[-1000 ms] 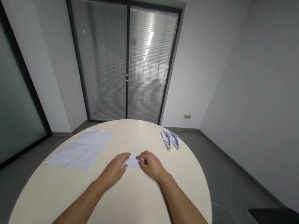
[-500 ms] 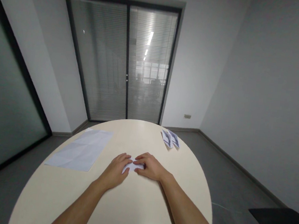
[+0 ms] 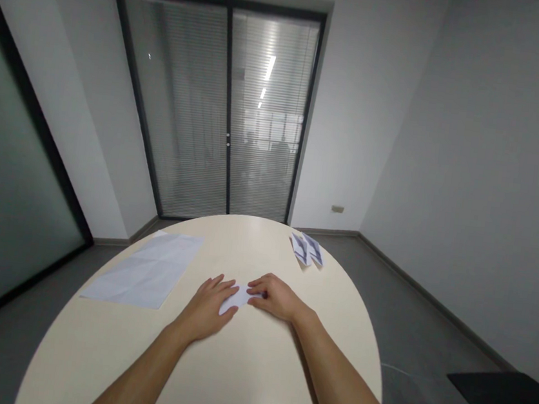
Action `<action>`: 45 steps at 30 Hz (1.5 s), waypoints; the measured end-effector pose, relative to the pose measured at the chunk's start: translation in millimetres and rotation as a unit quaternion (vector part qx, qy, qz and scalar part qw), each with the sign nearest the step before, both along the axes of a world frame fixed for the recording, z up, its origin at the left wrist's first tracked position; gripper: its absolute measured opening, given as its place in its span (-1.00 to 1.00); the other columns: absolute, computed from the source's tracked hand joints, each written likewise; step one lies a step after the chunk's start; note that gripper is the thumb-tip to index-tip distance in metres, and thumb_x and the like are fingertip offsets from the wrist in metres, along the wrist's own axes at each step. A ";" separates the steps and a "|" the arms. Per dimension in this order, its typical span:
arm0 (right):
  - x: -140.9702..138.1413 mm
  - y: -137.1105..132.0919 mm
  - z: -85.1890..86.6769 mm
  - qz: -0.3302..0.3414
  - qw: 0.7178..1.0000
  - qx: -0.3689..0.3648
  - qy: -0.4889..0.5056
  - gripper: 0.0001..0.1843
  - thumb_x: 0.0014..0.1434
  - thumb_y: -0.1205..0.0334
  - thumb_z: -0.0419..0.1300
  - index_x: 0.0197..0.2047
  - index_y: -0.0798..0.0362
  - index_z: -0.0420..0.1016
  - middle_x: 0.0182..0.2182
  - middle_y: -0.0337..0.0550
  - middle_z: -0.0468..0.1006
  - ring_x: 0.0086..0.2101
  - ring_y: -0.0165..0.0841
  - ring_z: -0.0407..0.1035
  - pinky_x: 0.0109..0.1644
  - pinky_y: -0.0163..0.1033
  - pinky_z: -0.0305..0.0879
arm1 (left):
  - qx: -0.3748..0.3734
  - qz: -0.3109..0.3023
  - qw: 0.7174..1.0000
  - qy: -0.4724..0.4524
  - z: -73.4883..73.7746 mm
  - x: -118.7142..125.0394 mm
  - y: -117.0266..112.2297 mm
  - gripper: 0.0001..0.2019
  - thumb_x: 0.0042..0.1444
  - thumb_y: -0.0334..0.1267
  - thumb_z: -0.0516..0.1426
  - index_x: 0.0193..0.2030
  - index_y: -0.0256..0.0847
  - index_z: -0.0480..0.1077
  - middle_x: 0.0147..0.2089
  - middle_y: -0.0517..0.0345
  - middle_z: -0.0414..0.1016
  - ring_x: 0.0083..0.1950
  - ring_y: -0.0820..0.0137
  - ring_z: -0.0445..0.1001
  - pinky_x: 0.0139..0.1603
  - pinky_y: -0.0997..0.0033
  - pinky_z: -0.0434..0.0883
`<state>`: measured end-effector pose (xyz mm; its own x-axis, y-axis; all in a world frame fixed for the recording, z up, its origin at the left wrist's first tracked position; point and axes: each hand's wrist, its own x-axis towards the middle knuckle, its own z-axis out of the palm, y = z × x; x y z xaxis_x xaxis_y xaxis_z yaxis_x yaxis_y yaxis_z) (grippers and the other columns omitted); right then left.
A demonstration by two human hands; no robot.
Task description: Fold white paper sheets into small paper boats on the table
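Note:
A small piece of white folded paper (image 3: 238, 297) lies on the table between my two hands. My left hand (image 3: 209, 305) rests over its left side, with fingers spread and the thumb apart along the near edge. At the paper's right end, my right hand (image 3: 278, 297) has its thumb and fingers closed together on it. Both hands partly cover the paper, so its full outline is hidden.
A large creased white sheet (image 3: 144, 272) lies on the left of the round table (image 3: 249, 381). Folded paper pieces with dark print (image 3: 307, 250) sit near the far right edge. A black chair part (image 3: 500, 397) stands at the lower right.
My right hand has shifted slightly right, its thumb and fingers drawing closer together on the paper. More of the paper shows between my hands, and my left thumb and fingers are wider apart.

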<state>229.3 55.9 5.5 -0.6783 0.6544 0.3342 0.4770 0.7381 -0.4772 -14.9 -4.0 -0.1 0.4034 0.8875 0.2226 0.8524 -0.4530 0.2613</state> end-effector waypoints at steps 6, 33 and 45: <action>10.3 6.2 -2.0 -0.046 0.999 -0.023 0.001 -0.79 0.21 0.17 0.31 -0.10 -0.06 0.72 -0.06 -0.05 0.65 -0.06 -0.18 0.48 0.02 -0.18 0.35 | 0.001 0.010 1.000 0.004 -5.1 -2.3 1.5 -0.51 0.29 -0.05 0.09 0.32 -0.07 0.37 0.41 0.09 0.32 0.48 0.02 0.13 0.48 -0.12 0.05; -4.3 -11.5 16.9 -0.097 0.989 0.082 -0.082 -0.76 0.28 0.26 0.17 -0.18 0.06 0.70 -0.15 0.00 0.59 -0.09 -0.21 0.38 0.03 -0.16 0.27 | 0.017 0.069 0.997 0.007 2.2 -2.7 1.4 -0.54 0.30 -0.09 0.06 0.28 -0.14 0.42 0.38 0.00 0.37 0.45 -0.01 0.19 0.44 -0.11 0.09; -7.3 -11.2 10.0 0.004 0.995 0.086 -0.048 -0.75 0.29 0.20 0.20 -0.05 -0.02 0.69 -0.01 -0.01 0.57 0.02 -0.19 0.37 0.14 -0.11 0.28 | 0.021 0.050 0.999 0.003 1.4 -4.9 2.4 -0.50 0.33 -0.04 0.04 0.31 -0.19 0.39 0.39 0.00 0.35 0.45 0.02 0.18 0.45 -0.03 0.14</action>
<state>222.0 44.7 15.5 -0.7176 0.5872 0.3745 0.5074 0.8091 -0.2964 -19.8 -1.6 1.3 0.3145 0.9135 0.2581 0.8955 -0.3757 0.2386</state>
